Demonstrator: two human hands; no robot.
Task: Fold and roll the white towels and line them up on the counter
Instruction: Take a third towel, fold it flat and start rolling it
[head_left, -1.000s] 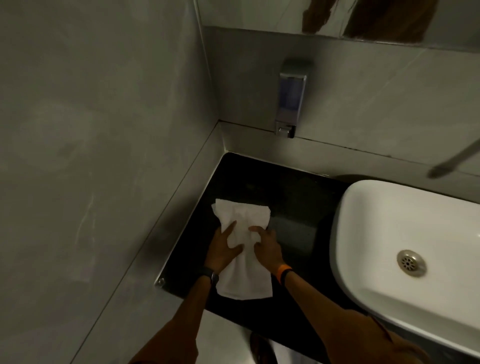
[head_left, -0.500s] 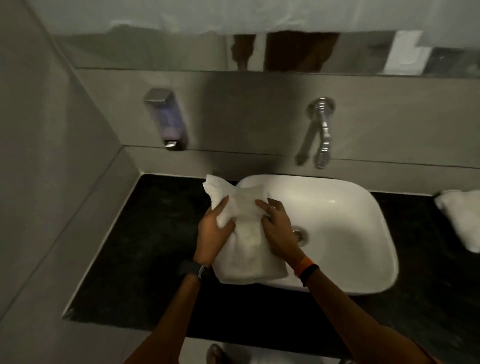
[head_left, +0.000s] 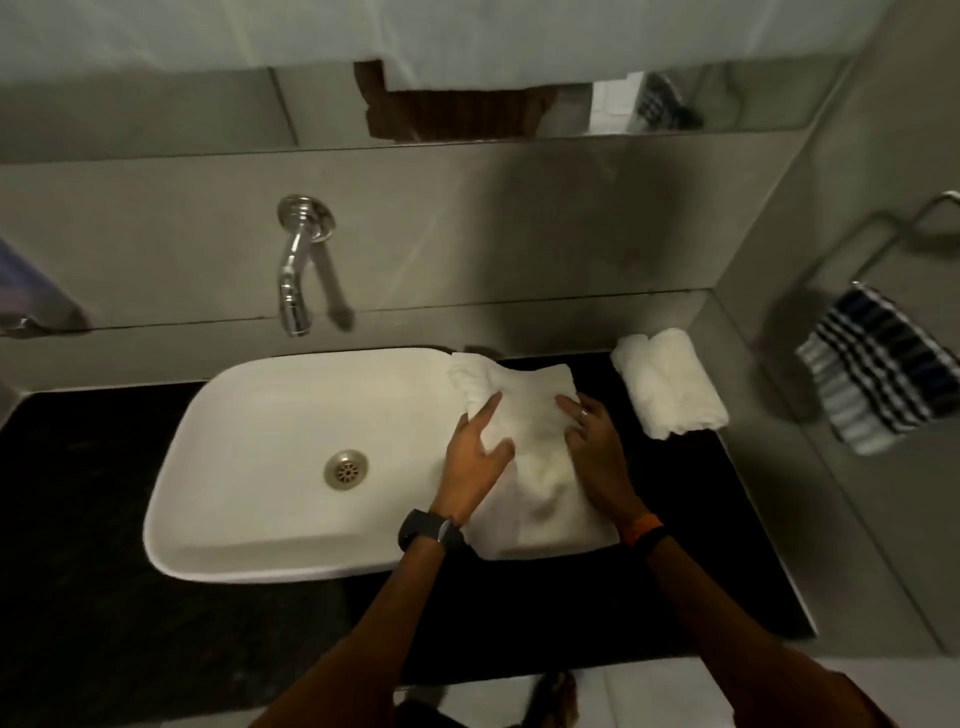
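Carried across from the left end of the table half a second before, the folded towel (head_left: 535, 467) had passed over the sink (head_left: 291, 467) and now sat at the basin's right edge, near the rolled towel (head_left: 667, 384) already lying by the right wall. Both hands gripped it: the left hand (head_left: 475, 462) clasped the left side with its thumb pressed over the cloth, and the right hand (head_left: 597, 452) held the right side with fingers laid along the edge. Whether the towel rested on the black table (head_left: 727, 545) or hung just above it, I could not tell.

To do this step well, I judged, the person should set it flat on the bare dark surface between sink and rolled towel, square the edges, then roll from the near end with even pressure from both palms — keeping the sides flush so the roll matched its neighbour, and finishing parallel to and just beside it.

Room was tight. The sink's rim crowded the left, and part of the towel seemed to overlap it — a roll begun there would go crooked. A tap (head_left: 293, 275) jutted from the back wall over the sink, clear of the work, and a striped cloth (head_left: 883, 364) hung from a rail on the right wall, well apart.
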